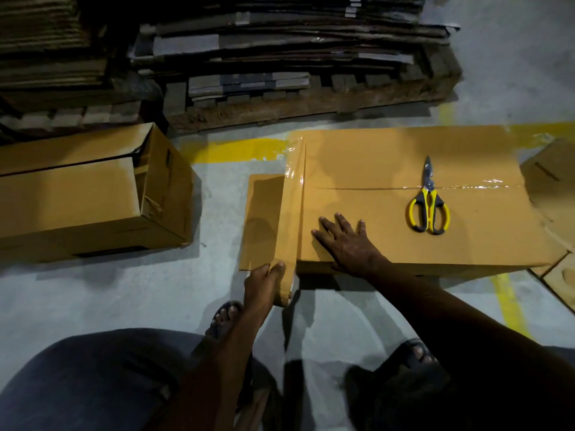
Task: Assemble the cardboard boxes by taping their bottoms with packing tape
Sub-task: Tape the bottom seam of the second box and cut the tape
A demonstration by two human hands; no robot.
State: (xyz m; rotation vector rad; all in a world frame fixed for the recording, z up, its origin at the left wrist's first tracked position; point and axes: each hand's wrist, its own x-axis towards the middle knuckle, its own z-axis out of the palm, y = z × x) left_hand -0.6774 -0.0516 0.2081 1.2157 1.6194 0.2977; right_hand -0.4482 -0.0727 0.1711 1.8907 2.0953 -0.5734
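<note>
Two hands: both in view, working on one cardboard box [404,157] that lies bottom-up on the floor [93,290], just ahead of the person's knees.
Left hand [264,283]: fingers curled round the tape roll [284,290] at the box's near left corner. A tape strip [294,197] runs from it along the left edge toward the far side.
Right hand [345,241]: flat, fingers spread, pressing the box's top face just beside the strip. It grips nothing.
Scissors [428,200]: lying on the box across the centre seam, which shines with tape.
Handling, box: we judge it light, hollow and stiffest at the edges, and likely to slide on the smooth floor. Press down near an edge, not mid-panel, where the flaps may give.
Handling, tape: we judge it thin, sticky and prone to wrinkle, so keep it taut from the roll.
Hidden: most of the roll sits behind the left hand. We cannot tell whether the strip is stuck down along its whole length.
Cut off: a second box [77,197] runs past the left edge of the view. The stacked flat cardboard [280,42] behind is too dark to count.
</note>
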